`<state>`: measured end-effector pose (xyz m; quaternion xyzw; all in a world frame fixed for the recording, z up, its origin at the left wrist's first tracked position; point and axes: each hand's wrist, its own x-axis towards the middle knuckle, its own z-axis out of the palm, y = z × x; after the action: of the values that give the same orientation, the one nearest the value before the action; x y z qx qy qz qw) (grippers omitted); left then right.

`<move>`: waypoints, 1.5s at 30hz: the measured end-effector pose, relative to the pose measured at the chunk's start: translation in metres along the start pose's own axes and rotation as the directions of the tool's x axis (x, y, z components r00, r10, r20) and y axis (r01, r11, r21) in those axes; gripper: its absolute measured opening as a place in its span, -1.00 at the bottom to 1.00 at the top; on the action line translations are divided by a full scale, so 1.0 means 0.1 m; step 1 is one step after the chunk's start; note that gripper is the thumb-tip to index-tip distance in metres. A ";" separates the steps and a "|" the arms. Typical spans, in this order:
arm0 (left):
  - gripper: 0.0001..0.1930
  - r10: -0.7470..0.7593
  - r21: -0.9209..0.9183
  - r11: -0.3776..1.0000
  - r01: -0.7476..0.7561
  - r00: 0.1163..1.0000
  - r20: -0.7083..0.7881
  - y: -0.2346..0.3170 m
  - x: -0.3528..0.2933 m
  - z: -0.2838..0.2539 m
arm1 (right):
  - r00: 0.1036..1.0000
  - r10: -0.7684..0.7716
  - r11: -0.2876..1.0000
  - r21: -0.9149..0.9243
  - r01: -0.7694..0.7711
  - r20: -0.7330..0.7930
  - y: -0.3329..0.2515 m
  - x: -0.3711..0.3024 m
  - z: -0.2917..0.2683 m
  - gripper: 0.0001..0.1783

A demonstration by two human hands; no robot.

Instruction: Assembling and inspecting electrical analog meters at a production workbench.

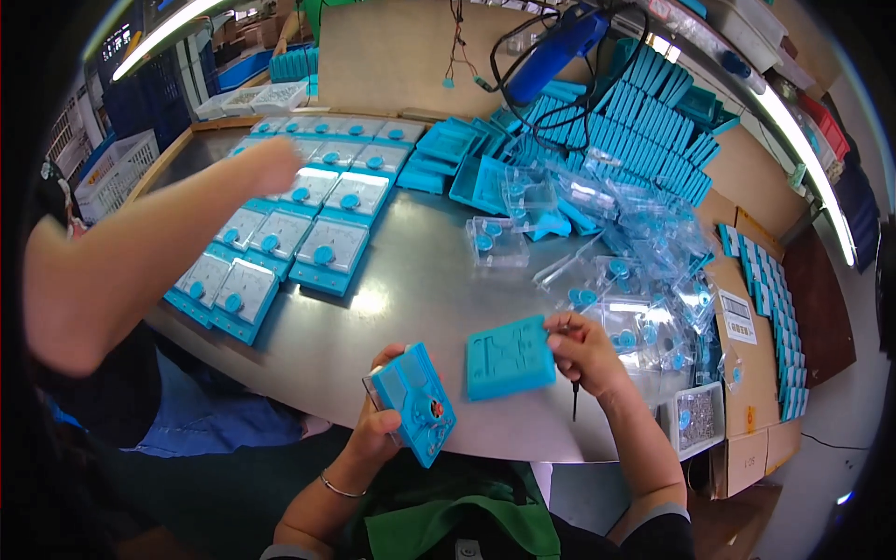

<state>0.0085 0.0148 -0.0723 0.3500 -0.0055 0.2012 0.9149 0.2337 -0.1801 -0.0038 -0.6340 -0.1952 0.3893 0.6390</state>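
My left hand grips a turquoise plastic housing, tilted, with a small red part and metal bits showing on its face. A clear edge sticks out beside my fingers. My right hand pinches the right edge of a flat turquoise cover with moulded recesses, held apart from the housing above the table's front edge. A thin dark screwdriver also hangs from the right hand, its shaft pointing down; the fingers hide most of its handle.
Rows of turquoise units with clear lids cover the metal table's left side, where another person's arm reaches across, blurred. Clear covers pile at right, before stacked turquoise shells. A white screw tray stands beside cardboard boxes. A blue power tool hangs above.
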 end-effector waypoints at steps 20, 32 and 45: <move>0.01 0.333 0.265 0.912 -0.313 0.942 -0.033 0.04 0.00 0.07 | 0.871 -0.356 0.755 -0.446 0.481 0.338 0.15 -0.27 0.83 -0.05; -0.01 0.359 0.306 0.894 -0.327 0.932 -0.052 0.26 -0.01 -0.01 | 0.829 -0.356 0.721 -0.438 0.538 0.432 0.12 -0.10 1.29 -0.07; -0.01 0.429 0.297 0.869 -0.397 0.902 -0.052 0.35 -0.13 -0.20 | 0.823 -0.264 0.762 -0.414 0.498 0.503 0.11 -0.03 1.61 -0.09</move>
<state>-0.0190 0.0467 -0.0674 0.4537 0.0012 0.4109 0.7907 0.1097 -0.0778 0.0053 -0.6319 -0.5535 0.3038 0.4495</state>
